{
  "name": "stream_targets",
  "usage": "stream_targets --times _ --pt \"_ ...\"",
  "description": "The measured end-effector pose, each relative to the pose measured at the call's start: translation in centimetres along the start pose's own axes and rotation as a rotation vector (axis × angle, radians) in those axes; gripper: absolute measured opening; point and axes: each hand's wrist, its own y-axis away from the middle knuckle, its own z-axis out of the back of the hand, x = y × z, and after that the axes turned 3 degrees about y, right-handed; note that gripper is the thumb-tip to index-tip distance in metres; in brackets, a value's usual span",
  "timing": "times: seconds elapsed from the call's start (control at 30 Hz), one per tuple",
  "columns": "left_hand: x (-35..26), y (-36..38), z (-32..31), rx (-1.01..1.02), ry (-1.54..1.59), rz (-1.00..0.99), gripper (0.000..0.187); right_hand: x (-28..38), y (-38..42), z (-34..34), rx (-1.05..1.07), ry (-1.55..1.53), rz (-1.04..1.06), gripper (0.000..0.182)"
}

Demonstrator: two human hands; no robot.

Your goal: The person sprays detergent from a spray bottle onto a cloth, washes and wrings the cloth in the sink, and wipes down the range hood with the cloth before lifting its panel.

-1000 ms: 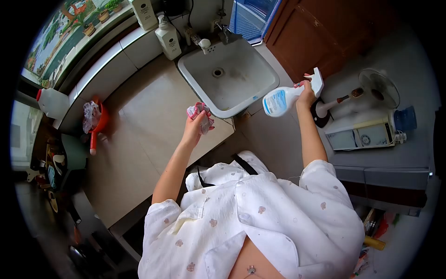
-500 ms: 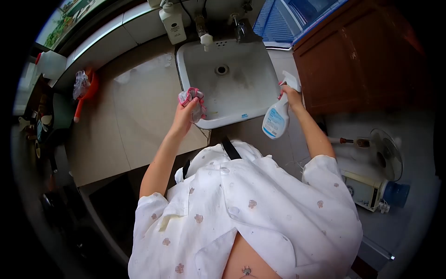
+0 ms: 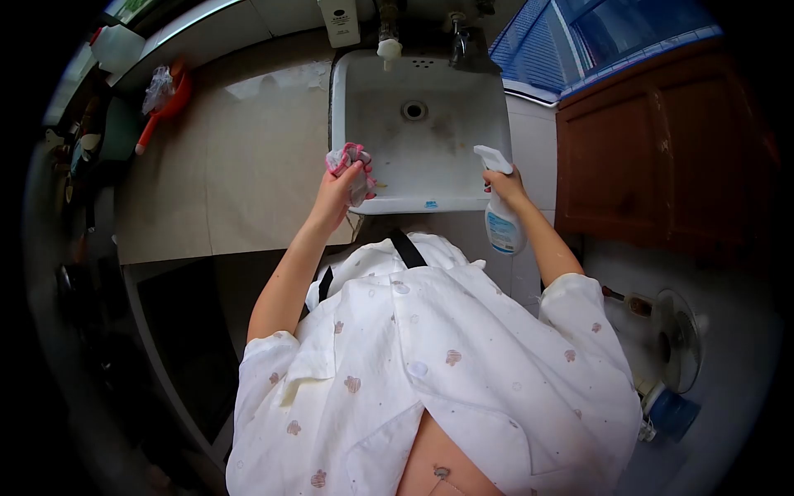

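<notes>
Bunched up in my left hand [image 3: 337,192] is a grey cloth [image 3: 361,183] with pink edging, held above the sink's near left corner. My right hand [image 3: 506,185] grips a white spray bottle [image 3: 504,227] by its neck, beside the sink's right rim. The bottle's nozzle points left over the basin, and its blue and white label faces up. Between my hands lies the white sink [image 3: 422,202], with a dark drain hole [image 3: 413,110] and greyish stains on its bottom.
A tap with a white end [image 3: 389,51] and a metal tap [image 3: 460,45] stand behind the sink. A white bottle [image 3: 340,23] is at the back. Left is a tiled counter [image 3: 248,149] with a red dipper [image 3: 169,103]. A brown wooden door [image 3: 653,157] and a fan [image 3: 678,339] are right.
The spray bottle has turned more upright, its nozzle swinging left over the basin. My left hand still holds the cloth. The view has shifted slightly.
</notes>
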Motion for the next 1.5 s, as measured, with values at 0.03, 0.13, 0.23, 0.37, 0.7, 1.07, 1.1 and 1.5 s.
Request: stream_targets --times 0.03,0.13,0.23,0.37,0.7,1.07,1.1,1.5 --pt "0.0 -0.1 -0.3 -0.003 0.007 -0.01 0.032 -0.2 -0.3 0.2 -0.019 0.006 -0.031 0.024" --pt "-0.1 -0.1 -0.5 -0.019 -0.004 -0.009 0.032 -0.7 -0.7 0.3 -0.06 -0.073 -0.058 0.023" --pt "-0.2 -0.3 -0.5 -0.006 -0.023 -0.012 0.035 0.4 0.2 0.2 -0.062 -0.222 -0.014 0.021" --pt "0.0 -0.5 -0.6 0.008 -0.011 -0.017 0.036 -1.2 -1.4 0.3 -0.005 -0.203 0.051 0.023" --pt "0.3 -0.8 -0.3 0.001 -0.025 -0.039 0.037 1.7 -0.6 0.5 0.081 -0.18 0.139 0.02" --pt "0.0 -1.1 -0.2 -0.029 -0.034 -0.043 0.037 1.9 -1.6 0.2 0.078 -0.052 0.141 0.024" --pt "-0.1 -1.1 -0.2 -0.028 -0.042 -0.041 0.036 1.9 -1.8 0.2 0.079 -0.052 0.143 0.024" --pt "-0.3 -1.9 -0.2 0.003 -0.048 -0.008 0.034 1.1 -2.4 -0.1 0.026 -0.035 0.166 0.024"
